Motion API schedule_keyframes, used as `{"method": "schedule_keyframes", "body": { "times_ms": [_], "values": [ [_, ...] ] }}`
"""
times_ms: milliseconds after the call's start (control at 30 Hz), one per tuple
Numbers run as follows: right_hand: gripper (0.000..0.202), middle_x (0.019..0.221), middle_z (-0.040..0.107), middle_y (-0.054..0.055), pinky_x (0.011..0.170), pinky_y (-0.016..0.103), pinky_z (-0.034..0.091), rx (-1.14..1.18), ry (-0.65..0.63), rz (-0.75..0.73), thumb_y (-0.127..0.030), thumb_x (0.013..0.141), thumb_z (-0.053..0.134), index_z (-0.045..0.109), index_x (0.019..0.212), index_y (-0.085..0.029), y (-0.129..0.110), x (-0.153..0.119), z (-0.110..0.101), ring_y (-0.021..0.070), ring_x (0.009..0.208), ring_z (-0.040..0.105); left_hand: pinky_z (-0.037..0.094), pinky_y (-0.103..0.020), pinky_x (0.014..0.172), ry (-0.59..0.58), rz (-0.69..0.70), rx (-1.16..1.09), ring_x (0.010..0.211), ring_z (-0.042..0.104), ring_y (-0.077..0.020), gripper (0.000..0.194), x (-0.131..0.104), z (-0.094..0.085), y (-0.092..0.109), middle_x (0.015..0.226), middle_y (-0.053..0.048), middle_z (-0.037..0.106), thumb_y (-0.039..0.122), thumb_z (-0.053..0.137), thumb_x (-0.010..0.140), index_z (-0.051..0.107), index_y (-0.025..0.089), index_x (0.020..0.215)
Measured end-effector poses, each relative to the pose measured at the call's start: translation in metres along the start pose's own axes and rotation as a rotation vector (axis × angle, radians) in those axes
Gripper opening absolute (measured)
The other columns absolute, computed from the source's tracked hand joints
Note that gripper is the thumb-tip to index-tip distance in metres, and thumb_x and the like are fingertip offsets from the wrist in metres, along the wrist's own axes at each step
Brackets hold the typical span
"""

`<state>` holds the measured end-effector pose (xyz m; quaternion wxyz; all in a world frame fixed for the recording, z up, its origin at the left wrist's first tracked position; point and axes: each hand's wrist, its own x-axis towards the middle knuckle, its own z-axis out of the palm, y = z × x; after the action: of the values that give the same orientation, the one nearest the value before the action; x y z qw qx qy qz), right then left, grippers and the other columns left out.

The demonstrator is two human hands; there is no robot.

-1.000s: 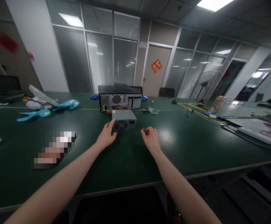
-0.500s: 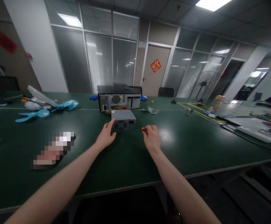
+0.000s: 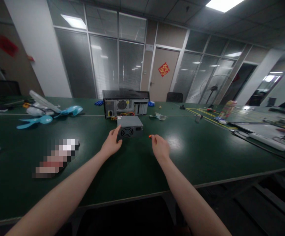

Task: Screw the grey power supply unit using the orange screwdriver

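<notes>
A grey power supply (image 3: 132, 122) with a round fan grille sits on the green table (image 3: 132, 173), in front of a computer case (image 3: 125, 104) lying on its side. Coloured wires show between the two. My left hand (image 3: 111, 142) has its fingers apart, with fingertips against the power supply's left edge. To the right of the power supply, my right hand (image 3: 160, 147) is closed around a small orange-tipped tool (image 3: 150, 136); most of the tool is hidden by the fingers.
Blue fan blades (image 3: 38, 120) and a white appliance part (image 3: 44, 103) lie at the left. A blurred-out flat object (image 3: 59, 157) is nearer. Blue gloves (image 3: 151, 103) show behind the case. At the right are a bottle (image 3: 228, 110) and a white power strip (image 3: 267, 141).
My right hand has turned slightly, and less of the orange tool shows between its fingers. My left hand and the power supply have stayed in place.
</notes>
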<state>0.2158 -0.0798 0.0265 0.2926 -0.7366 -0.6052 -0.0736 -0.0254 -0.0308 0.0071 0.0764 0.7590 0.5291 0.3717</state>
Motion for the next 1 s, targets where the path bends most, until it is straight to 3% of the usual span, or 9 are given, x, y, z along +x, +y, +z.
{"method": "schedule_keyframes", "body": {
  "times_ms": [133,233,367,533,667,800,867,1000],
  "values": [
    [0.027,0.087,0.057,0.005,0.060,0.025,0.035,0.082,0.008,-0.006,-0.042,0.085,0.040,0.051,0.097,-0.020,0.0010,0.0000,0.0027,0.0153,0.073,0.056,0.036,-0.041,0.095,0.002,-0.002,0.003,0.117,0.041,-0.0245,0.070,0.0000,0.0003,-0.0002,0.131,-0.011,0.032,0.029,0.051,0.076,0.017,0.027,0.137],
    [0.025,0.095,0.056,0.005,0.062,0.024,0.036,0.127,0.030,-0.025,-0.033,0.078,0.054,0.048,0.098,-0.020,0.0035,-0.0004,0.0039,0.0152,0.077,0.056,0.036,-0.041,0.095,0.000,-0.007,0.002,0.116,0.042,-0.0247,0.069,-0.0001,0.0004,0.0000,0.131,-0.011,0.032,0.030,0.050,0.077,0.017,0.027,0.137],
    [0.016,0.087,0.058,0.004,0.063,0.024,0.036,0.128,0.024,-0.017,-0.034,0.083,0.046,0.051,0.090,-0.020,0.0064,0.0012,0.0049,0.0149,0.075,0.056,0.037,-0.041,0.094,-0.006,-0.011,0.002,0.116,0.042,-0.0249,0.069,-0.0004,-0.0001,0.0006,0.131,-0.011,0.032,0.030,0.050,0.077,0.017,0.027,0.137],
    [0.038,0.078,0.058,0.006,0.063,0.027,0.036,0.031,-0.016,0.045,-0.039,0.090,0.026,0.055,0.079,-0.018,0.0053,0.0036,0.0045,0.0158,0.070,0.056,0.038,-0.041,0.093,-0.009,-0.018,0.009,0.115,0.043,-0.0252,0.069,-0.0006,-0.0007,0.0002,0.132,-0.011,0.032,0.030,0.050,0.077,0.017,0.027,0.137],
    [0.026,0.092,0.056,0.006,0.065,0.025,0.037,0.113,0.041,0.006,-0.041,0.085,0.040,0.053,0.093,-0.019,0.0036,0.0015,0.0040,0.0155,0.076,0.056,0.037,-0.041,0.094,-0.004,-0.008,0.011,0.115,0.043,-0.0249,0.069,-0.0001,0.0002,-0.0010,0.131,-0.011,0.032,0.030,0.050,0.076,0.017,0.027,0.137],
    [0.022,0.094,0.054,0.005,0.065,0.024,0.038,0.157,0.039,0.008,-0.032,0.079,0.051,0.050,0.097,-0.020,0.0056,0.0002,0.0048,0.0154,0.078,0.056,0.036,-0.042,0.095,0.014,0.007,0.009,0.115,0.042,-0.0243,0.071,0.0004,0.0012,-0.0012,0.128,-0.010,0.034,0.028,0.050,0.076,0.017,0.028,0.137],
    [0.018,0.089,0.056,0.005,0.065,0.025,0.037,0.145,0.018,0.010,-0.034,0.083,0.045,0.052,0.092,-0.020,0.0070,0.0011,0.0057,0.0152,0.077,0.056,0.036,-0.041,0.095,0.012,0.007,0.007,0.115,0.042,-0.0241,0.071,0.0005,0.0012,-0.0009,0.128,-0.010,0.034,0.028,0.051,0.075,0.017,0.028,0.137],
    [0.037,0.079,0.057,0.006,0.065,0.026,0.036,0.078,-0.045,0.033,-0.041,0.090,0.027,0.054,0.079,-0.019,0.0073,0.0034,0.0073,0.0156,0.073,0.055,0.036,-0.041,0.095,0.010,-0.001,0.010,0.115,0.043,-0.0240,0.071,0.0002,0.0005,-0.0005,0.129,-0.010,0.034,0.028,0.051,0.075,0.016,0.028,0.138]
  ]
}}
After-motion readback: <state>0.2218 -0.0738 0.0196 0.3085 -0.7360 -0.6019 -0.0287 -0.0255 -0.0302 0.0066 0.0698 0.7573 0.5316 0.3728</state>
